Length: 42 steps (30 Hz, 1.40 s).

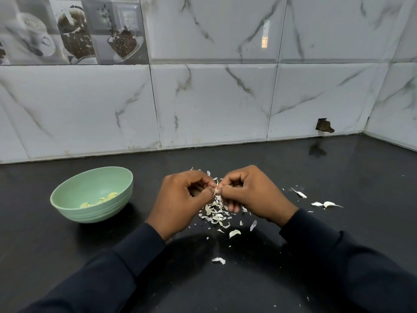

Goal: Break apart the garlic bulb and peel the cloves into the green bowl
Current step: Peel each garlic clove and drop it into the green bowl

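Left hand (182,197) and right hand (250,195) meet at centre frame, fingers curled, both pinching one garlic clove (217,190) above a litter of skins (215,213) on the dark surface (349,168). The green bowl (97,212) stands at left, apart from the hands, holding peeled cloves (106,198). A few unpeeled cloves (328,204) lie at right of frame, well apart from the bowl.

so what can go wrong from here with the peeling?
1. The left hand and right hand pinch a small clove above the skin pile. A slip would likely drop it among lookalike scraps.
2. What look like unpeeled cloves off to the right resemble loose skins and may be missed.
3. Flakes stuck to fingers could ride along into the green bowl.
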Tool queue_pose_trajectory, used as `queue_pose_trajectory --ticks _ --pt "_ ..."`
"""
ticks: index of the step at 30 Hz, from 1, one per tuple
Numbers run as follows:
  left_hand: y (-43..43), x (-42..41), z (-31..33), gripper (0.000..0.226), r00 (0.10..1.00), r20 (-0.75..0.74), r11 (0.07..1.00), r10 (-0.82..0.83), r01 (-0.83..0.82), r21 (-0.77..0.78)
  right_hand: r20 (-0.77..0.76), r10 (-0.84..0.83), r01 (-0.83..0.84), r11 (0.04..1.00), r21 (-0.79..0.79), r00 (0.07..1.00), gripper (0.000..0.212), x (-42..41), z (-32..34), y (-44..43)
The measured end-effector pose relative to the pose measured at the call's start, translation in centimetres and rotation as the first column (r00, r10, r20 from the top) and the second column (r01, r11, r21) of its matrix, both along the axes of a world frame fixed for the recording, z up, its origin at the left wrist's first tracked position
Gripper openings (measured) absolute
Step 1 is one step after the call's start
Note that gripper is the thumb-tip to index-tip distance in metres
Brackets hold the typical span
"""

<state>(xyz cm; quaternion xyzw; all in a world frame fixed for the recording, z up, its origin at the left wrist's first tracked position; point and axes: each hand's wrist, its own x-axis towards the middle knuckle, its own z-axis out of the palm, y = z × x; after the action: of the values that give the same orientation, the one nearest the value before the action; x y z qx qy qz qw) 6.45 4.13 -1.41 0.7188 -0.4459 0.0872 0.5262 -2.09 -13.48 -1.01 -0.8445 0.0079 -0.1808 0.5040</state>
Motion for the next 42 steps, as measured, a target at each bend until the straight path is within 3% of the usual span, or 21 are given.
queue_pose_trajectory --ticks 7,13,16,21,23,26,35,42 --pt "-0.1 0.3 -0.1 0.017 0.981 -0.16 0.992 -0.105 0.092 -0.085 0.068 0.025 -0.032 0.995 0.099 0.997 0.018 0.0 0.1 0.2" --pt "-0.3 0.2 0.0 0.013 0.915 -0.36 0.973 -0.182 0.116 -0.197 0.11 0.027 -0.048 0.979 0.197 0.994 0.015 0.2 -0.1 0.2" --pt "-0.2 0.3 -0.1 0.015 0.944 -0.298 0.98 -0.144 0.093 -0.176 0.089 0.068 -0.086 0.971 0.224 0.994 0.015 0.2 0.1 0.3" --pt "0.1 0.3 -0.1 0.017 0.999 0.045 1.0 -0.025 0.025 -0.01 0.039 0.091 -0.097 0.976 0.196 0.995 0.016 0.1 0.1 0.1" --pt "0.2 0.4 -0.2 0.016 0.994 0.102 1.0 -0.029 0.027 0.013 0.017 0.09 -0.092 0.98 0.175 0.996 0.017 0.1 0.0 0.0" --pt "0.2 0.3 -0.2 0.014 0.997 0.063 0.999 -0.04 0.039 0.018 -0.008 0.084 -0.081 0.983 0.164 0.996 0.018 0.0 -0.1 0.0" --pt "-0.7 -1.1 -0.3 0.01 0.959 -0.279 0.992 -0.04 0.005 -0.126 0.042 -0.026 0.018 0.982 0.188 0.999 0.02 0.0 -0.5 1.0" --pt "-0.6 -1.2 -0.4 0.012 0.99 -0.139 0.995 0.025 -0.037 -0.089 0.055 -0.01 -0.006 0.956 0.293 0.998 0.022 0.5 -0.7 0.7"
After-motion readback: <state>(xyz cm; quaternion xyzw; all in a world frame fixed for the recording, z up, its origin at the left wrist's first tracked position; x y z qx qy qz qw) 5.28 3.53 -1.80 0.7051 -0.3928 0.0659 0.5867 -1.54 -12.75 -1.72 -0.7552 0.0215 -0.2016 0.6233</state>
